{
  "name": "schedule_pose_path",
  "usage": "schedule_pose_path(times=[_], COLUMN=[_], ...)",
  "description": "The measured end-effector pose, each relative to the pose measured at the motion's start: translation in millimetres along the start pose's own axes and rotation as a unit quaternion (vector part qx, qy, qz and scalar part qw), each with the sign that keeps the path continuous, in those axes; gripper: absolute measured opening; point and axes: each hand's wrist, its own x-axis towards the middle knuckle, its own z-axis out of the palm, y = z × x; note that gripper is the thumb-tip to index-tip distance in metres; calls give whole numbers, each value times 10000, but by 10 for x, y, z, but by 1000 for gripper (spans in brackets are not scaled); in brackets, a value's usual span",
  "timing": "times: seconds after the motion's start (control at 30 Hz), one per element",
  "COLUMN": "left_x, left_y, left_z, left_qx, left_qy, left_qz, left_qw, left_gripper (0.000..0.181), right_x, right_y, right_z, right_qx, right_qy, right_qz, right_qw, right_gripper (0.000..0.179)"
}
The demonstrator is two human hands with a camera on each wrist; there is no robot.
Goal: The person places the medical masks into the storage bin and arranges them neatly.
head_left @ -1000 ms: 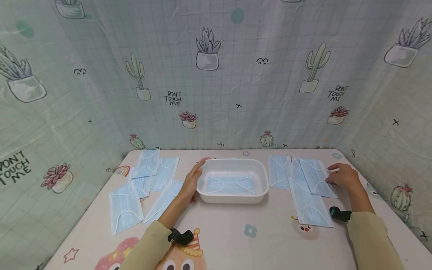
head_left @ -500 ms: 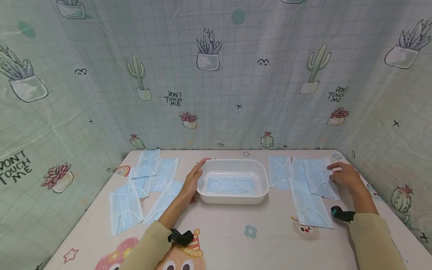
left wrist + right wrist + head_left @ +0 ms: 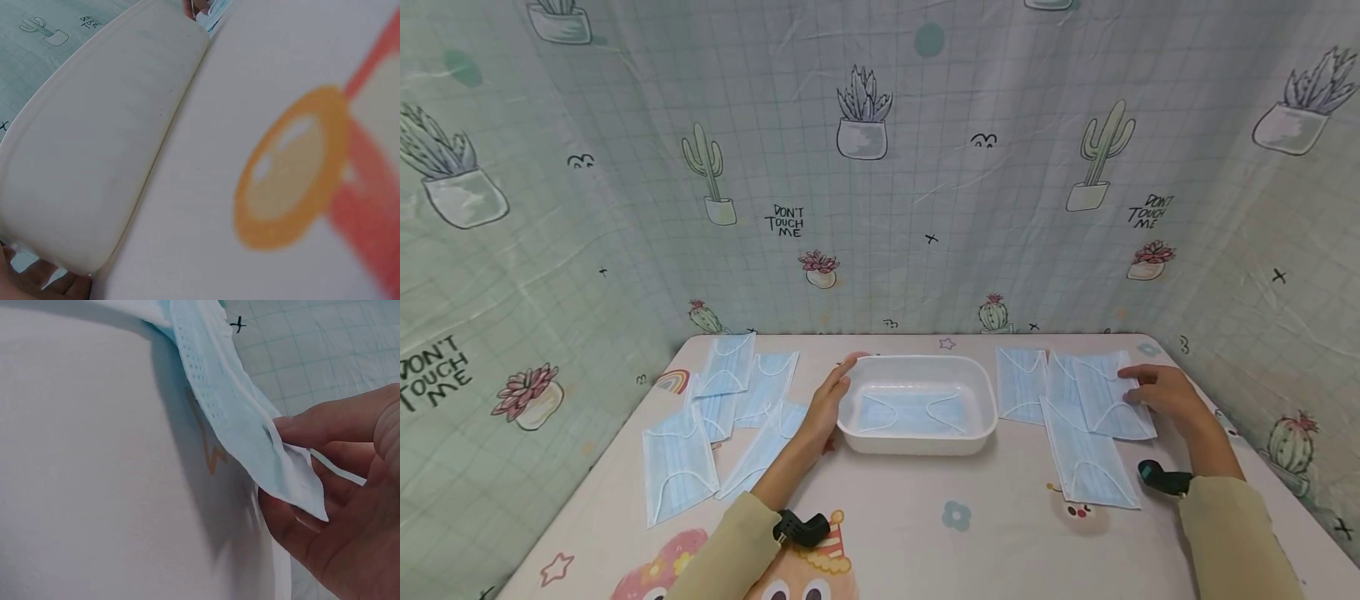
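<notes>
In the head view my left hand (image 3: 826, 404) grips the left end of a white plastic basin (image 3: 917, 445). Its fingertips (image 3: 78, 286) reach the bottom corner in the left wrist view. One blue face mask (image 3: 912, 412) lies flat inside the basin. On the right, my right hand (image 3: 1165, 393) pinches the edge of another face mask (image 3: 1107, 396) between thumb and fingers. The right wrist view shows this pinched mask (image 3: 231, 419) lifted at its edge, an ear loop by the thumb. It overlaps a further mask (image 3: 1093, 467) beneath.
Left of the basin several blue masks (image 3: 677, 467) lie spread and partly overlapping. One more mask (image 3: 1021, 383) lies just right of the basin. The pale table (image 3: 1000, 533) carries cartoon prints, and a cactus-patterned curtain (image 3: 925, 183) rises behind it.
The right hand has come from the mask's edge to pinching it, and the mask has shifted slightly right over the one below. The left hand and basin have stayed in place.
</notes>
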Motion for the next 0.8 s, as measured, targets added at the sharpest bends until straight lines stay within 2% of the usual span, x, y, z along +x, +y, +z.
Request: schedule_pose_path(times=[0.3, 0.5, 0.8], left_x=[3, 0, 3], left_y=[-1, 12, 1], left_z=[2, 6, 3], left_qx=[16, 21, 5], left_qy=[17, 30, 36], left_qz=[15, 64, 61], left_qw=[10000, 10000, 10000], left_gripper=[49, 50, 50], right_x=[39, 34, 49], right_y=[1, -12, 8], right_z=[11, 12, 2], right_qx=[290, 263, 145], right_qy=[-167, -174, -324], right_qz=[-62, -231, -113], right_qw=[9994, 9992, 9993], right_gripper=[58, 58, 62])
